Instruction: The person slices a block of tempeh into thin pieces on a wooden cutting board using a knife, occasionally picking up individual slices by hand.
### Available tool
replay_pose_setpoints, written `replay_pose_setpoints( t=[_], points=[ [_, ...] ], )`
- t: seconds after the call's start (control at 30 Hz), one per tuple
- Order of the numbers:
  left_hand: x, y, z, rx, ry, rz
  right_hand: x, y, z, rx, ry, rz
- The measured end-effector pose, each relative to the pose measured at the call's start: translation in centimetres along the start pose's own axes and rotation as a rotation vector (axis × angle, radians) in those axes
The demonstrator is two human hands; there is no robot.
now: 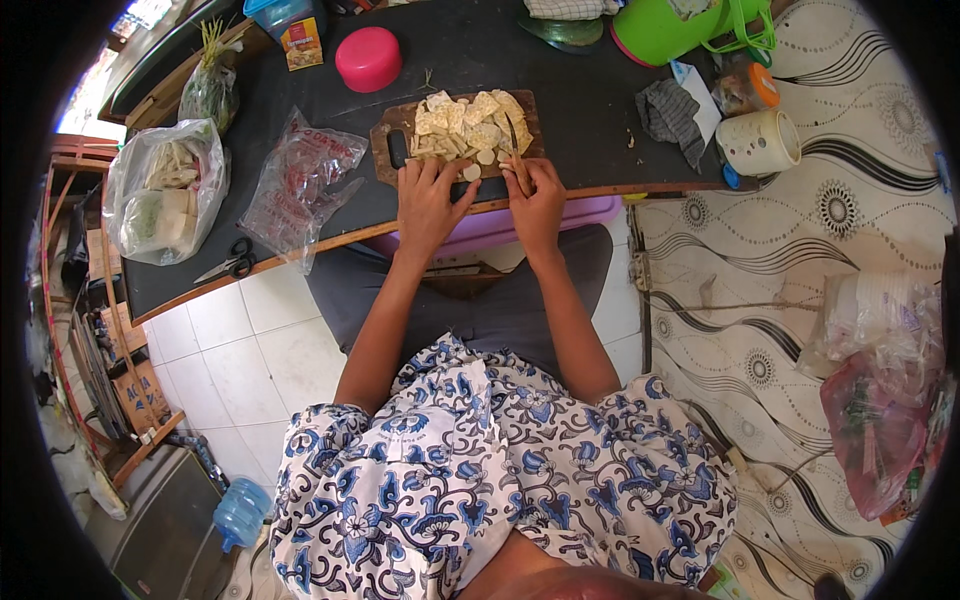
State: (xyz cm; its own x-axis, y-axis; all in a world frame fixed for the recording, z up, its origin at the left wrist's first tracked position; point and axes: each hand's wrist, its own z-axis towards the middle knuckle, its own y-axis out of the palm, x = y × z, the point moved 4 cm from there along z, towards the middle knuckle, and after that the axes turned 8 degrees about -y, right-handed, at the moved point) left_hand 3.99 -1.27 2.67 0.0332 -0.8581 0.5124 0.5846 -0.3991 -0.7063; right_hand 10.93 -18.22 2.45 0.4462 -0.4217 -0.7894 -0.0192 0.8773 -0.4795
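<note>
A wooden cutting board (386,166) with a handle slot lies near the table's front edge. On it are irregular pale, yellowish pieces of food (480,112), with cut strips (439,144) at their lower left. Small round pale slices (472,172) lie between the hands. My left hand (431,196) rests on the board's front edge, fingertips at the strips and thumb beside a round slice. In my right hand (538,196) is a knife (516,150), its dark blade pointing away over the food.
Left on the dark table (292,232) are scissors (232,262), a clear plastic bag (304,180) and a bag of food (169,195). A pink container (368,58) stands behind the board. At right are a grey cloth (670,120) and a white tub (759,142).
</note>
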Motion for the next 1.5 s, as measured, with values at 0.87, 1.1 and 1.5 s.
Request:
replay_pose_setpoints(
  t=[0.87,1.1,1.5],
  points=[
    [0.4,-0.6,-0.5,0.097,0.095,-0.07,0.3,-0.3,-0.1,0.055,-0.049,-0.076],
    [0.0,-0.5,-0.6,0.106,0.118,-0.062,-1.4,0.2,0.9,-0.173,-0.144,-0.022],
    [0.2,-0.1,-0.7,0.047,0.146,-0.026,-1.2,1.8,1.9,-0.208,-0.16,-0.219]
  ],
)
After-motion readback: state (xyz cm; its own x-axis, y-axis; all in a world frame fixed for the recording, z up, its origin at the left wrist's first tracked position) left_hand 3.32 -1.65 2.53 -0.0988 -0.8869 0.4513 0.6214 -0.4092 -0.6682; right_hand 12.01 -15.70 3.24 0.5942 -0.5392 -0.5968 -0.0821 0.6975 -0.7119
